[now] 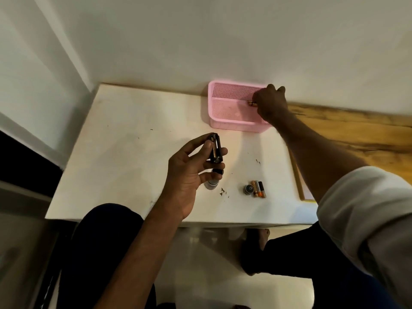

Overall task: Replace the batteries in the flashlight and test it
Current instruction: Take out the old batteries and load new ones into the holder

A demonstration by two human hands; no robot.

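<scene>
Looking down through the head camera, I see my left hand (pixel 189 172) raised over the white tabletop (pixel 124 152), its grip pinching the black battery holder (pixel 215 148) between thumb and fingers, the holder standing nearly upright with one battery showing in its slot. Just under that hand, the flashlight (pixel 213 180) lies on the tabletop, partly hidden by my little finger, with its pale end toward me. My right hand (pixel 270 103) reaches into the pink basket (pixel 231 108) at the far edge against the wall (pixel 200 41), its grip pressed together on a battery (pixel 252 103) whose copper and black end pokes out of the fingers. Near the front right of the tabletop, three loose cells (pixel 259 188) lie side by side, touching, with a small dark round cap (pixel 248 189) just beside them on the left. A few dark crumbs (pixel 223 191) dot the surface between flashlight and cap. My right sleeve (pixel 365 208) is rolled up, pale.
</scene>
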